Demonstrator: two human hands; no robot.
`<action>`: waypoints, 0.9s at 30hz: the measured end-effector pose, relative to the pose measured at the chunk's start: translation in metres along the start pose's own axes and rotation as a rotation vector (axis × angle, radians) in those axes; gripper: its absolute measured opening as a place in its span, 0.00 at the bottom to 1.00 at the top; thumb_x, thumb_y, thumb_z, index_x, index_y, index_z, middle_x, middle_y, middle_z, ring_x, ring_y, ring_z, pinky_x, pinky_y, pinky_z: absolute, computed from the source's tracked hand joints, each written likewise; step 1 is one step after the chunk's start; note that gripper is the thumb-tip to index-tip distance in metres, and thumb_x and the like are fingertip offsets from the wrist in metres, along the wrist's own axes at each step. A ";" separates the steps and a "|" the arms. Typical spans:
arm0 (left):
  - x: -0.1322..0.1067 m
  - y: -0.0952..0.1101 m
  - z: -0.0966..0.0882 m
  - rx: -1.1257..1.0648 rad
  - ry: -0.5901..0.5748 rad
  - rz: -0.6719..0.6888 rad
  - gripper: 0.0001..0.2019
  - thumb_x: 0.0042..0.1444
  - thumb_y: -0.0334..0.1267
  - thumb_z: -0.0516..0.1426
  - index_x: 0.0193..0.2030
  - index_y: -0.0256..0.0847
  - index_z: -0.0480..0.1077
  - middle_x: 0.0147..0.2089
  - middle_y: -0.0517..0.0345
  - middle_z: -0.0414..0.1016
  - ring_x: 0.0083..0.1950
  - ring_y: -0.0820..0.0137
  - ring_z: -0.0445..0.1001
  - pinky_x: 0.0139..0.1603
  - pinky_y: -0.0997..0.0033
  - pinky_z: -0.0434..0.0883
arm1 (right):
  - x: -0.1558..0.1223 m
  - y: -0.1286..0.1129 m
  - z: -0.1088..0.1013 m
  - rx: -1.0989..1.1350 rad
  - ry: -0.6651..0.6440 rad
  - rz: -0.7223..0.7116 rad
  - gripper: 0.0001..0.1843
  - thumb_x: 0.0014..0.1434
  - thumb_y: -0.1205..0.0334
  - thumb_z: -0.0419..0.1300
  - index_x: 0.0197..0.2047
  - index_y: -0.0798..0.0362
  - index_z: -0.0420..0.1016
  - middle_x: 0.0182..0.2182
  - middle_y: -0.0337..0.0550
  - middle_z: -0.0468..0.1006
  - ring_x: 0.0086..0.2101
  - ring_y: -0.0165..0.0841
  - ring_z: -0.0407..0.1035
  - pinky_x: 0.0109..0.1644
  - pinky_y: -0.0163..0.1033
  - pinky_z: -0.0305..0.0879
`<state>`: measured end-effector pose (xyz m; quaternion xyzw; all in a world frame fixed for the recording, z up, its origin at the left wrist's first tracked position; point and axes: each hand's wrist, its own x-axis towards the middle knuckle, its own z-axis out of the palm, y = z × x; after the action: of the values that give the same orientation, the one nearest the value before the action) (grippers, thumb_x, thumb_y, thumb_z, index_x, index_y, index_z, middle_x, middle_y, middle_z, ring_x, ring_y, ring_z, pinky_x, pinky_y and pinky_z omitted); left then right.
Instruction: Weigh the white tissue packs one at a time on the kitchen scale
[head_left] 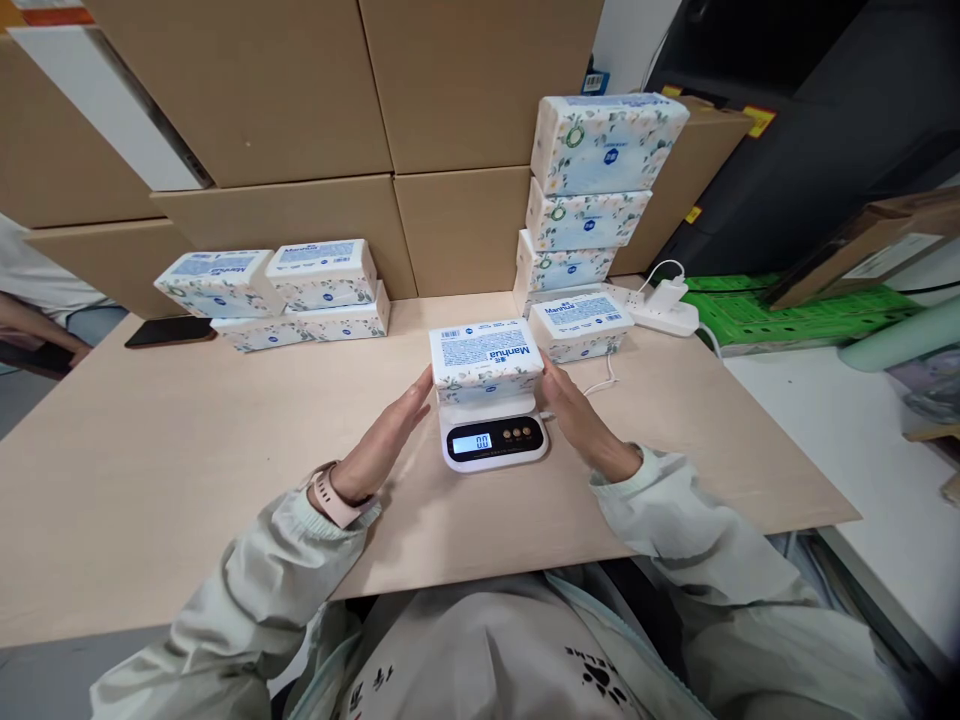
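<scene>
A white tissue pack (487, 362), with printed flowers and blue letters, is over the plate of a small white scale (496, 441); it covers most of this plate, and the display reads 0.0. If the pack rests there fully, one cannot tell.

The left hand (386, 435) and the right hand (583, 415) are at its two ends, fingers stretched and palms facing inward. The fingertips seem to touch it, but whether they grip it cannot be told. Both forearms reach forward from the near table edge; the left wrist wears a pink band (334, 497).

Just beside the right fingertips lies another pack (581, 322), with a thin white cable (604, 380) near it. Behind this pack rises a tall stack of packs (589, 220), its lower part hidden. To the left, four packs (274, 290) form two layers, near a dark flat device (171, 332).

Farther right is a power strip (667, 312), then a green box (757, 318). Large cartons (300, 110) close the back. At the left edge, a seated person (41, 290) is partly visible.
</scene>
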<state>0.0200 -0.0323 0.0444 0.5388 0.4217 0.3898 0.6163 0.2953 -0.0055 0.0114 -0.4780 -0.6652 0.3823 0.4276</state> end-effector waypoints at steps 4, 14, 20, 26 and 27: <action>-0.004 -0.018 -0.008 -0.065 0.213 0.086 0.30 0.71 0.60 0.47 0.77 0.58 0.57 0.82 0.65 0.44 0.83 0.60 0.40 0.81 0.49 0.47 | -0.008 0.008 0.000 -0.029 0.371 -0.085 0.32 0.72 0.39 0.46 0.71 0.44 0.64 0.69 0.48 0.70 0.69 0.44 0.62 0.76 0.60 0.53; -0.012 -0.032 -0.016 -0.141 0.348 0.208 0.27 0.69 0.60 0.48 0.70 0.57 0.67 0.79 0.59 0.56 0.82 0.56 0.49 0.79 0.47 0.51 | -0.003 0.016 -0.005 0.039 0.650 -0.292 0.27 0.74 0.45 0.44 0.68 0.44 0.68 0.61 0.49 0.76 0.62 0.45 0.70 0.69 0.60 0.63; -0.011 -0.035 -0.016 -0.209 0.324 0.236 0.28 0.69 0.62 0.48 0.69 0.56 0.70 0.79 0.60 0.56 0.82 0.57 0.48 0.80 0.47 0.49 | 0.000 0.027 -0.007 0.064 0.702 -0.400 0.26 0.74 0.46 0.44 0.66 0.45 0.70 0.57 0.47 0.78 0.58 0.43 0.74 0.65 0.61 0.67; -0.011 -0.036 -0.015 -0.236 0.304 0.241 0.29 0.69 0.62 0.49 0.69 0.54 0.69 0.79 0.59 0.57 0.81 0.59 0.51 0.81 0.51 0.46 | 0.001 0.024 -0.008 0.060 0.721 -0.386 0.27 0.74 0.45 0.44 0.65 0.45 0.71 0.56 0.48 0.79 0.57 0.43 0.74 0.65 0.61 0.67; -0.011 -0.036 -0.015 -0.238 0.302 0.239 0.29 0.69 0.62 0.49 0.70 0.54 0.69 0.79 0.58 0.57 0.81 0.59 0.51 0.81 0.51 0.46 | 0.000 0.023 -0.008 0.059 0.723 -0.380 0.27 0.74 0.44 0.44 0.65 0.46 0.71 0.56 0.48 0.78 0.57 0.43 0.74 0.65 0.61 0.67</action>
<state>0.0031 -0.0415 0.0087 0.4439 0.3935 0.5833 0.5549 0.3094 0.0013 -0.0070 -0.4379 -0.5373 0.1226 0.7103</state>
